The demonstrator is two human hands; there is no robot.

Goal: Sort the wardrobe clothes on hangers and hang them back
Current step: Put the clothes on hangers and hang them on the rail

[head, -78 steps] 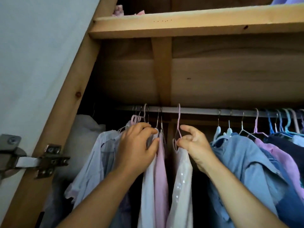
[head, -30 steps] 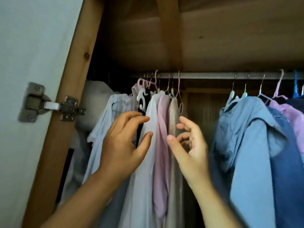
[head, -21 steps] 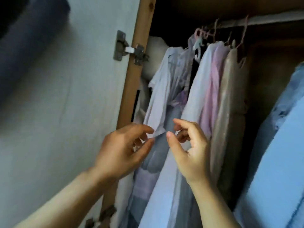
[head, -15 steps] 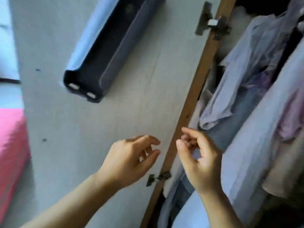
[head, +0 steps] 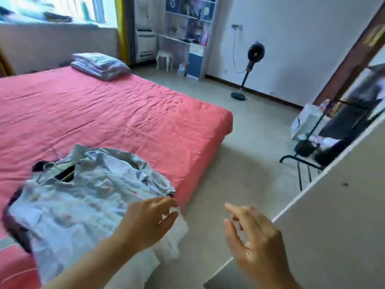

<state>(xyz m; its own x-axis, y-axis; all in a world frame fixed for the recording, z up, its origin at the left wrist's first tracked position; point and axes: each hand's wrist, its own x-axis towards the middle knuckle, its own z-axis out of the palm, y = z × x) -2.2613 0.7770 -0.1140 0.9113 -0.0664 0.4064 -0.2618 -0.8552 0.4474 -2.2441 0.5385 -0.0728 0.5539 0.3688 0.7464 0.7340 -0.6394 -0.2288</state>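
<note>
A pale blue patterned shirt (head: 83, 197) lies crumpled on the near corner of the pink bed (head: 116, 113), on top of other clothes, with white fabric (head: 173, 236) hanging over the bed's edge. My left hand (head: 150, 222) hovers over the shirt's right edge, fingers loosely bent, holding nothing. My right hand (head: 254, 238) is in the air above the floor beside the bed, fingers spread and relaxed. The wardrobe rail and its hanging clothes are out of view.
The open white wardrobe door (head: 333, 215) stands close on the right. Behind it is a black rack (head: 312, 151) with items. A standing fan (head: 248, 67), a shelf unit (head: 187, 28) and folded bedding (head: 100, 65) are farther off. Bare floor (head: 239, 163) lies beside the bed.
The view has swung left from the wardrobe's hanging clothes, past the door, to the bed. Both hands left the hangers and now hang empty over the bed corner and floor.
</note>
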